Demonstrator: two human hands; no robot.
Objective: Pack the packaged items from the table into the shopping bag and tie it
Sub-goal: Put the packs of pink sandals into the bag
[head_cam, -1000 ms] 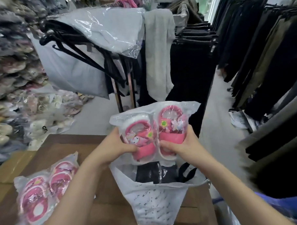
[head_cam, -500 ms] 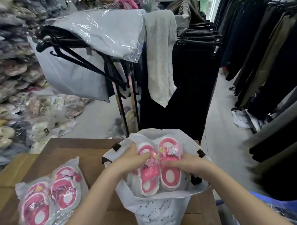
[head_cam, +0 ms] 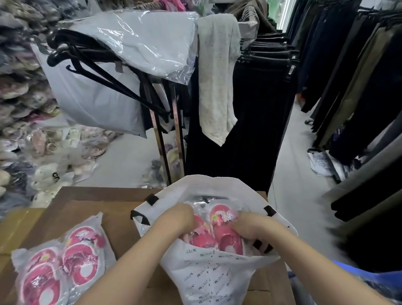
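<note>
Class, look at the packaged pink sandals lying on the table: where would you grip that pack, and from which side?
Probably from above, across the middle of the sandal pack: it lies flat on the table with both sandals side by side, so a wide grip spans them.

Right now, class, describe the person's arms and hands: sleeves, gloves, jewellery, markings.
Both forearms are bare to the frame's edge, with no sleeve in view. The left hand and right hand wear no gloves, and no watch, bracelet or ring shows. Some fingertips are hidden by the packaged pink sandals in the shopping bag.
</note>
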